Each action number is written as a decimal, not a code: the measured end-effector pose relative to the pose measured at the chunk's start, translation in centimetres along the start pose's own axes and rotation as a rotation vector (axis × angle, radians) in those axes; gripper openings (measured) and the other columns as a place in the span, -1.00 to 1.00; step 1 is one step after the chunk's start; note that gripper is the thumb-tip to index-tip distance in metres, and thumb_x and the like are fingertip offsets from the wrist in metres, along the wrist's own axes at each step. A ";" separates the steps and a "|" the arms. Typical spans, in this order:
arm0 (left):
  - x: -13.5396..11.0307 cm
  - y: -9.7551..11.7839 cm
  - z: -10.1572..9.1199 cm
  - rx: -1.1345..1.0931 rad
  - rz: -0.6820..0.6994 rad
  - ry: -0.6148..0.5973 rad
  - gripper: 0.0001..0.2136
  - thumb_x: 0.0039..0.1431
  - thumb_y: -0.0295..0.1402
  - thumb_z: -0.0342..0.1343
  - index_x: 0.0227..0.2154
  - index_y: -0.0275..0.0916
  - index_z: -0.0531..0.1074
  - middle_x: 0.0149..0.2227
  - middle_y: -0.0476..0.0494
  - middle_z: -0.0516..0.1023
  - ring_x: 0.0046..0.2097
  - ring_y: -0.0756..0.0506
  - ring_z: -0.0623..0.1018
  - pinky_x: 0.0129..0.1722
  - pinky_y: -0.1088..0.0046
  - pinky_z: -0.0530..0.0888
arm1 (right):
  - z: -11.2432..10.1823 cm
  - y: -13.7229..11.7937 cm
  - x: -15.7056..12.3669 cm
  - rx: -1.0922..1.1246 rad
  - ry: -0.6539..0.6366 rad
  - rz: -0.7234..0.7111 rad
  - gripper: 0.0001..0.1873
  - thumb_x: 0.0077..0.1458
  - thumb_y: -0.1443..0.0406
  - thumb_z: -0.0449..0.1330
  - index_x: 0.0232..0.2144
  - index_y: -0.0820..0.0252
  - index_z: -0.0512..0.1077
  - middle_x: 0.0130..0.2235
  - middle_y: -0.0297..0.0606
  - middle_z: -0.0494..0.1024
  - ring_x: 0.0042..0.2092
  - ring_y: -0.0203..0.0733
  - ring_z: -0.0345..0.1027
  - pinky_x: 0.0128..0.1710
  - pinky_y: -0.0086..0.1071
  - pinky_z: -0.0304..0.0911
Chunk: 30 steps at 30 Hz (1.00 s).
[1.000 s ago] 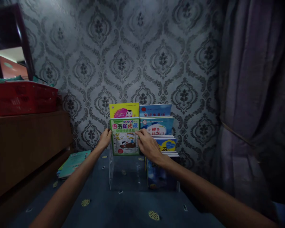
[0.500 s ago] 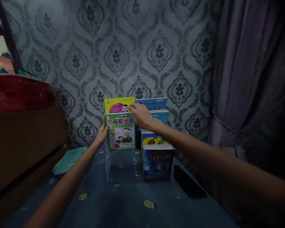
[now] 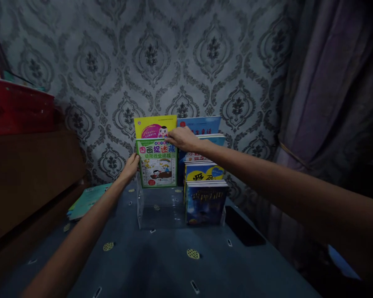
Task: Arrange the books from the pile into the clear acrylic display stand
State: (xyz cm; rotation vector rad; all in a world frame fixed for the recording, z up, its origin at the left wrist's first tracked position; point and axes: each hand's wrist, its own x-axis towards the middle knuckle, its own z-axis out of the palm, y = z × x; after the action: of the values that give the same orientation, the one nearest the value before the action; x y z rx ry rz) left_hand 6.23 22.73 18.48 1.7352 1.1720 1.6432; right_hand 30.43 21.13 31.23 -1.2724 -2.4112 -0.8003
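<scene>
A clear tiered rack on a blue patterned cloth holds several children's books. My left hand grips the left edge of a green picture book standing in the rack's left column. My right hand pinches that book's top right corner, just in front of a yellow and pink book behind it. In the right column stand a dark blue book, a yellow and blue book and a light blue book at the back.
A teal book lies flat on the cloth at the left. A dark phone lies right of the rack. A wooden cabinet with a red basket stands left; a purple curtain hangs right. Patterned wallpaper is behind.
My right hand rose from the green book's right side to its top right corner. My left hand stayed on the left edge. The view shifted down and right, showing the phone.
</scene>
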 end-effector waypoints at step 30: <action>-0.6 -0.7 0.5 0.118 0.125 0.051 -0.79 0.22 -0.24 -0.05 -0.31 -0.24 0.40 -0.38 -0.07 0.46 -0.29 -0.10 0.46 -0.35 0.43 0.45 | 5.3 -6.9 -14.2 0.697 0.441 -0.063 -0.75 0.29 0.34 -0.03 -0.16 0.13 0.45 -0.18 -0.13 0.55 -0.10 -0.05 0.37 -0.07 -0.16 0.30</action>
State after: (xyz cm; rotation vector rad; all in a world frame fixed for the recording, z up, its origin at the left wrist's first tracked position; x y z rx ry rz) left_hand 6.61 22.65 17.48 1.8843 1.2283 1.7316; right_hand 32.72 11.86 17.61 -0.6631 -2.0795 -0.1734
